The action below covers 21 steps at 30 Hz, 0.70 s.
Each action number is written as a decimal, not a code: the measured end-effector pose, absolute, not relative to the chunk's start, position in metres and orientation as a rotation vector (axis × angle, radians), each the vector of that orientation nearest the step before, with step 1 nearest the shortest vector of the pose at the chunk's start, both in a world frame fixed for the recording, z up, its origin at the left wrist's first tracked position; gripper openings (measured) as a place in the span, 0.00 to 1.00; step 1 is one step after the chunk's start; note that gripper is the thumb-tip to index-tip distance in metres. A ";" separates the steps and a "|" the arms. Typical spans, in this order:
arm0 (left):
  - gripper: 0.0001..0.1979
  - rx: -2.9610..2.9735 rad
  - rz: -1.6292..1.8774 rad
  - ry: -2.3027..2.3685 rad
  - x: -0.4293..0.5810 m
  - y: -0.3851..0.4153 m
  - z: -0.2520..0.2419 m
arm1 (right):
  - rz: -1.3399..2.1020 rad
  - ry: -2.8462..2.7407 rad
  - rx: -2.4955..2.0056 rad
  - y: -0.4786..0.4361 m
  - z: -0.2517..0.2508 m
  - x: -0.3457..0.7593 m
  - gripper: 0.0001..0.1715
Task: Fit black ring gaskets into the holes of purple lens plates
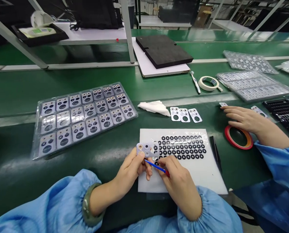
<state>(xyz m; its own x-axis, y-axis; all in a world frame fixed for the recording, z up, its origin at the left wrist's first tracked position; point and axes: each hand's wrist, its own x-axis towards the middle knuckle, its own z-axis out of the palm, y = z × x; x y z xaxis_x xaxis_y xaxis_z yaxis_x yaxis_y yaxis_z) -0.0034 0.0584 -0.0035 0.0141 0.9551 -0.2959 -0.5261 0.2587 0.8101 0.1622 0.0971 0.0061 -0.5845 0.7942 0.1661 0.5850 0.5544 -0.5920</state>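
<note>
My left hand [132, 168] holds a small lilac camera-lens plate [146, 149] by its lower edge, just above the table. My right hand [177, 181] grips a thin blue-and-red stick tool [157, 167], its tip touching the plate's underside. Under both hands lies a white sheet [183, 168] covered with several rows of black rings [183, 147]. Both of my sleeves are light blue.
A clear tray [83, 115] with several lens plates lies at the left. Three loose plates [185, 114], a white cloth [154, 107], black tweezers [216, 152] and red tape [238, 137] sit nearby. A co-worker's hand [243, 119] rests at the right, near more trays [253, 84] and masking tape [208, 83].
</note>
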 end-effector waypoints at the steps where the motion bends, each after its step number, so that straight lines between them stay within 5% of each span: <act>1: 0.14 0.560 1.251 0.970 -0.003 0.057 -0.004 | 0.681 -2.374 -1.124 0.097 0.006 0.162 0.10; 21: 0.15 0.595 1.274 0.942 -0.003 0.054 -0.004 | 1.079 -2.105 -1.086 0.100 0.011 0.172 0.07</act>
